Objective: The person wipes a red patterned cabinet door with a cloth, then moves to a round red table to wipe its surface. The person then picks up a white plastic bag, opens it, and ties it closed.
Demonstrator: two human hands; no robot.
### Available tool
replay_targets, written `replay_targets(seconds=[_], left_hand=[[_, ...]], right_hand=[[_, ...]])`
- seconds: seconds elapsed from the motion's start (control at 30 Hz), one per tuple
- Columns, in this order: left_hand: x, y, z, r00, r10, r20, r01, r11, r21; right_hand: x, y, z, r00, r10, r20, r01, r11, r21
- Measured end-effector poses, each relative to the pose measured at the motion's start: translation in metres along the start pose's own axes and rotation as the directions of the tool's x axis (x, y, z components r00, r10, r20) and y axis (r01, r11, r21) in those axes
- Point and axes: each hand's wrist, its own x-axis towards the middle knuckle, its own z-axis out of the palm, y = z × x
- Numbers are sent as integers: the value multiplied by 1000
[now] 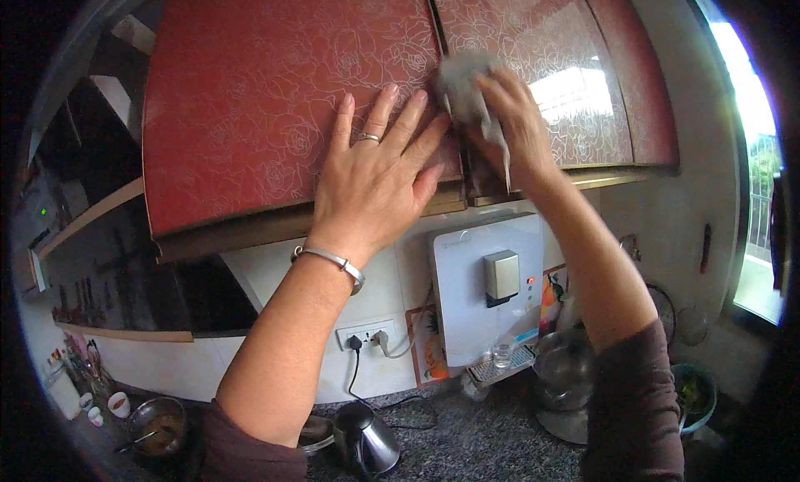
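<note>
My left hand [375, 163] rests flat with spread fingers on a red cabinet door [250, 107] patterned with pale rose outlines. It wears a ring and a metal bracelet [334, 260]. Just to its right, my right hand [515, 126] grips a grey cloth [469, 85], slightly blurred. The cloth lies over the edge of the neighbouring red door [519, 19], beside the dark gap between the two doors. Part of the cloth hangs down below the fingers. The palm of my right hand is hidden from view.
Below the cabinet, a white wall-mounted water dispenser [462, 294] holds a small glass [502, 356] on its tray. A steel kettle [369, 438] stands on the granite counter [456, 432] under a wall socket [369, 337]. Steel pots [562, 363] sit at right, near a window [759, 188]. A bowl [157, 426] is at left.
</note>
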Motion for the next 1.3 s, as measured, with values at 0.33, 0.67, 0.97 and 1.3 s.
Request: replay_targets(seconds=[0.33, 0.67, 0.97, 1.3], left_hand=[[48, 48, 8, 986, -119, -119, 127, 990, 58], [39, 49, 24, 984, -142, -104, 150, 985, 79], [45, 51, 37, 977, -142, -159, 136, 989, -49], [35, 46, 29, 997, -82, -11, 83, 996, 44]], right_hand=[[31, 56, -12, 989, 140, -38, -141, 990, -31], [-37, 26, -40, 998, -28, 58, 28, 1000, -1], [87, 64, -1, 948, -259, -186, 279, 956, 89], [-42, 52, -40, 994, -81, 71, 81, 997, 3]])
